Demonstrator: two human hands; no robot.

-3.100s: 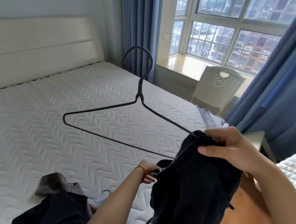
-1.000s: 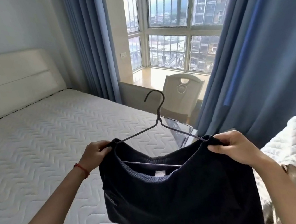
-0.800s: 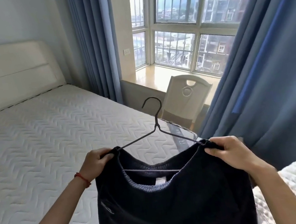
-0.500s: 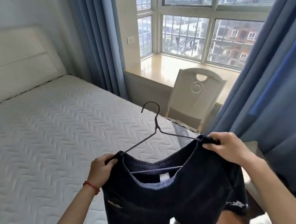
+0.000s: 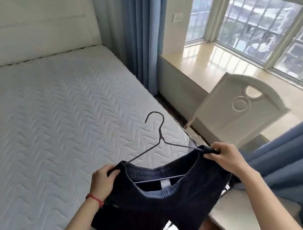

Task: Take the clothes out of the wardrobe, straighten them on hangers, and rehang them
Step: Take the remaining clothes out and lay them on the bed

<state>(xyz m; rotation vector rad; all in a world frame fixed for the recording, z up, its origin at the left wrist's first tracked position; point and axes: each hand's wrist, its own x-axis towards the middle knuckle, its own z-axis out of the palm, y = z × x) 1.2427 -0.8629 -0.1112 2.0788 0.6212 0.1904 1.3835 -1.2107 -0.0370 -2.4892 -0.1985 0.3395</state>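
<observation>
Shorts, dark and elastic-waisted, hung on one thin wire hanger that I held up over the foot of the bed; the waistband was stretched across both hanger shoulders, with the crossbar showing inside the opening. My left hand gripped the left end, fingers curled round cloth and wire together; my right hand pinched the right end likewise. I judged the fabric soft, limp and light, likely to slide along smooth wire if released unevenly; the hanger seemed stiff yet springy; the surest hold was at the two waistband corners, or later at the hook. I counted one garment, one hanger, two hands, one red cord bracelet, one pale chair by the window, and blue curtains on both sides.
</observation>
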